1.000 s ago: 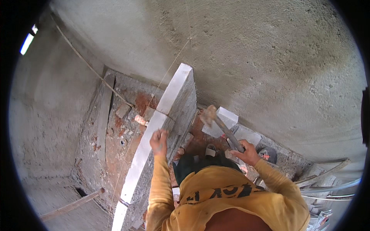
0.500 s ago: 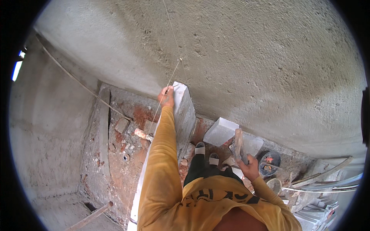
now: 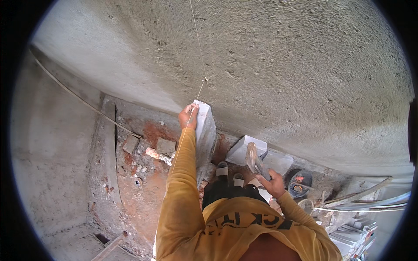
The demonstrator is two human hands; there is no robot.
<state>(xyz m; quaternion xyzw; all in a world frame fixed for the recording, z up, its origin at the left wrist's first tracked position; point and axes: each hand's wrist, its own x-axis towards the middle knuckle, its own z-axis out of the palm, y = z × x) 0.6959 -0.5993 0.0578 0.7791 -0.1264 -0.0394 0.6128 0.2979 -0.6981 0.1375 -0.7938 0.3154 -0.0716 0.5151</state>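
My left hand (image 3: 188, 116) is closed at the far end of the narrow white-topped block partition (image 3: 203, 119), beside the rendered wall, its fingertips by a thin string (image 3: 199, 91); I cannot make out what they grip. The string runs from a knot (image 3: 206, 79) on the wall along the partition and over my left forearm. My right hand (image 3: 272, 182) is closed round the handle of a worn hammer (image 3: 254, 158), held low in front of me with its pale, dirty head pointing toward the wall, over the white blocks.
White blocks (image 3: 241, 150) lie at the wall's foot, with a dark bucket (image 3: 299, 182) right of them. Bent strips and pipes (image 3: 365, 200) lie at the right. On the left, a long thin pole (image 3: 87, 102) leans across the wall, and rubble (image 3: 139, 165) covers the dirt floor, near my sandalled feet (image 3: 222, 169).
My left hand has moved forward along the partition's top to its far end by the string. My right hand with the hammer has dropped lower in the picture, and the view has shifted.
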